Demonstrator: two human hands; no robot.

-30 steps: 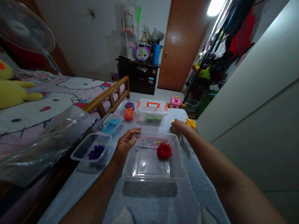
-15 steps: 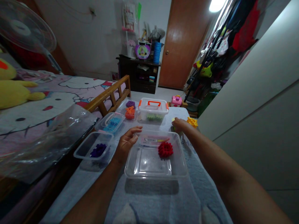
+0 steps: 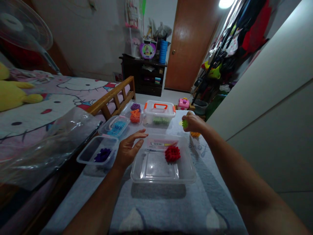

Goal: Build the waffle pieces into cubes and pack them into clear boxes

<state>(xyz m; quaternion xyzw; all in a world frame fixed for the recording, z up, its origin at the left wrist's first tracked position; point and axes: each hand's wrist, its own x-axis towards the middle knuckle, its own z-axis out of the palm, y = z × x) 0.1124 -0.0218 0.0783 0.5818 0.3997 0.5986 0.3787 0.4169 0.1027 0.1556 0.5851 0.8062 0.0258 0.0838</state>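
My right hand (image 3: 195,122) is closed around a yellow-green knobbly toy piece (image 3: 185,124), holding it above the far right of the table. Behind and below that wrist, yellow-orange toy pieces (image 3: 195,134) are partly covered. My left hand (image 3: 129,149) is open, its fingers spread at the upper left corner of a large clear plastic container (image 3: 162,181); whether it touches the rim I cannot tell. Inside the container, toward its right side, sits a red knobbly toy cluster (image 3: 172,153).
Left of the container stand clear tubs with dark purple pieces (image 3: 102,155), blue pieces (image 3: 117,128) and orange pieces (image 3: 135,116). A lidded box (image 3: 159,109) with an orange handle holds green pieces behind. A wooden bed rail (image 3: 113,94) borders the left; a pale cabinet (image 3: 264,98) the right.
My right hand has come up from the table, and the yellow-green piece now shows in its fingers. My left hand's fingers have spread and shifted slightly left.
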